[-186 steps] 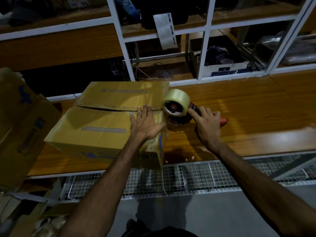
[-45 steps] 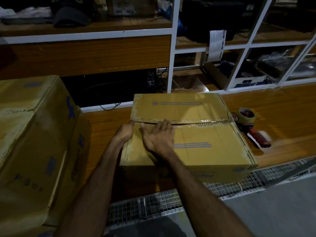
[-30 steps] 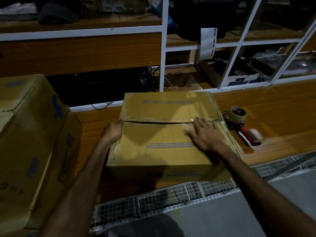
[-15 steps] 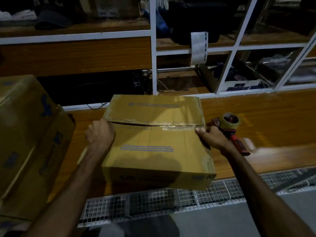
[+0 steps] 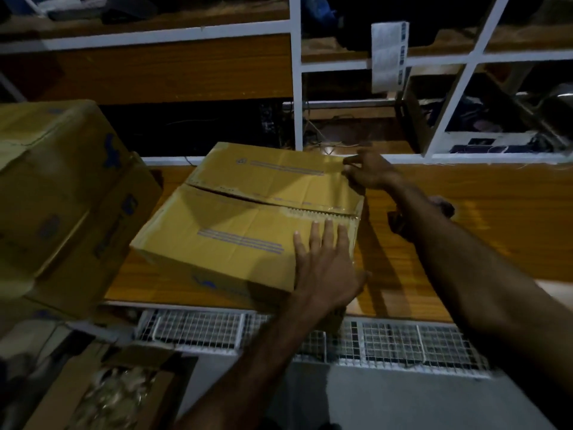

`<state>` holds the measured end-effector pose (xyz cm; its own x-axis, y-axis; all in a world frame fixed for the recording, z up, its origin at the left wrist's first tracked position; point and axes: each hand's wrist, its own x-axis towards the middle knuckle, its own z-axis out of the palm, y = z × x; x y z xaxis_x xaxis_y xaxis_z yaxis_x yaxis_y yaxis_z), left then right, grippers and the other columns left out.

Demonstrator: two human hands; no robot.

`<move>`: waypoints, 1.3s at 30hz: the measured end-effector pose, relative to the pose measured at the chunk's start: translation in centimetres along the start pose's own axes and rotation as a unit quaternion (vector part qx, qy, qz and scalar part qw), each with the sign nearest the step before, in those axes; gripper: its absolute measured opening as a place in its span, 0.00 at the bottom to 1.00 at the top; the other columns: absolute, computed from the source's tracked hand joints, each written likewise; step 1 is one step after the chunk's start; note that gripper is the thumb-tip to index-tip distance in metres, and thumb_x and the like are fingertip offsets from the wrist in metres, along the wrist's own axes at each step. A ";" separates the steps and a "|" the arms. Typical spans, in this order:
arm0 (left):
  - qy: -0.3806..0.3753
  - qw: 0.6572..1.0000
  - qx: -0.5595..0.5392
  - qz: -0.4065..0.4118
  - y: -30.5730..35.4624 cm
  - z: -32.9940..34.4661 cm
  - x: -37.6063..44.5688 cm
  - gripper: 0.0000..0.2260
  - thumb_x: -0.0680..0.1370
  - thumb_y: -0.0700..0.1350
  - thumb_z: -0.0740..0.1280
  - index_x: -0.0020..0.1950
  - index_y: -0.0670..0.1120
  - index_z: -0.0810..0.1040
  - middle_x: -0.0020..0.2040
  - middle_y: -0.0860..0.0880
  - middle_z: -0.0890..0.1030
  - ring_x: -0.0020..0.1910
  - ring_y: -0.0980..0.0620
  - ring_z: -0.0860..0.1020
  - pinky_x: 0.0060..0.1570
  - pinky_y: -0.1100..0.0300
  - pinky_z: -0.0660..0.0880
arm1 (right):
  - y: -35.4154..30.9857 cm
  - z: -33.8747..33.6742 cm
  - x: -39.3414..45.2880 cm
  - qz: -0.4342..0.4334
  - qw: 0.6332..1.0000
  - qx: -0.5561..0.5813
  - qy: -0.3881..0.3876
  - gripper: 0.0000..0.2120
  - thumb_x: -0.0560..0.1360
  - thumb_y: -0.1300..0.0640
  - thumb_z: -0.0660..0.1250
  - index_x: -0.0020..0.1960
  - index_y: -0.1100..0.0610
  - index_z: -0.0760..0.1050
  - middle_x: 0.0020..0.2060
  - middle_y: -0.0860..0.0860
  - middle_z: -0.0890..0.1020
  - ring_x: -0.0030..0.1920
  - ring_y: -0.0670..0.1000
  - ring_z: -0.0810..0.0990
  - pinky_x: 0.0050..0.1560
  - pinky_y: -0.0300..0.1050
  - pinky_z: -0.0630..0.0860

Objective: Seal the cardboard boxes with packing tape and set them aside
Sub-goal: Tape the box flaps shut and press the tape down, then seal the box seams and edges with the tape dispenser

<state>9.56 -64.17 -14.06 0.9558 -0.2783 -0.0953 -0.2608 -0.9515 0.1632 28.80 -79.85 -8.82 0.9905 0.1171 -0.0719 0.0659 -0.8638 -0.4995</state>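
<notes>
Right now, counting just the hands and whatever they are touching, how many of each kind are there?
Hands: 2, the left hand flat on the top, the right hand holding the far corner.
Boxes: 1, the cardboard box, touched by both hands.
Total: 3.

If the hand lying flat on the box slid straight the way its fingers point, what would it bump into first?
The left hand lies flat on the cardboard box, fingers pointing away. It would probably cross the taped seam first.
</notes>
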 end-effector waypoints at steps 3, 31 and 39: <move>0.037 0.999 0.000 0.031 -1.1 0.9 -0.8 0.39 0.82 0.68 0.55 0.86 0.49 0.50 0.86 0.45 0.49 0.85 0.42 0.46 0.79 0.32 0.42 | 0.7 2.0 0.3 -0.007 1.000 -0.013 0.022 0.23 0.85 0.43 0.61 0.71 0.57 0.79 0.66 0.61 0.81 0.67 0.63 0.79 0.66 0.54 0.75; 0.149 0.974 -0.153 0.076 -17.9 -1.3 -9.8 0.31 0.74 0.33 0.69 0.76 0.52 0.75 0.76 0.52 0.74 0.80 0.46 0.64 0.81 0.41 0.50 | 0.9 11.6 -24.8 0.047 0.965 0.152 0.208 0.30 0.87 0.36 0.56 0.80 0.55 0.71 0.72 0.55 0.79 0.71 0.56 0.76 0.69 0.57 0.76; 0.151 0.969 -0.095 0.172 -11.6 -0.6 -9.0 0.19 0.81 0.48 0.69 0.73 0.51 0.78 0.76 0.50 0.75 0.80 0.43 0.64 0.79 0.40 0.58 | 4.5 10.7 -27.4 0.135 0.942 0.253 0.172 0.19 0.88 0.49 0.60 0.67 0.62 0.79 0.53 0.59 0.87 0.50 0.54 0.87 0.37 0.36 0.76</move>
<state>4.08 -50.53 -14.50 0.8206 -0.4966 0.2828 -0.5684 -0.7604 0.3141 0.69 -81.76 -18.32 0.9493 -0.3142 -0.0144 -0.1734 -0.4846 -0.8574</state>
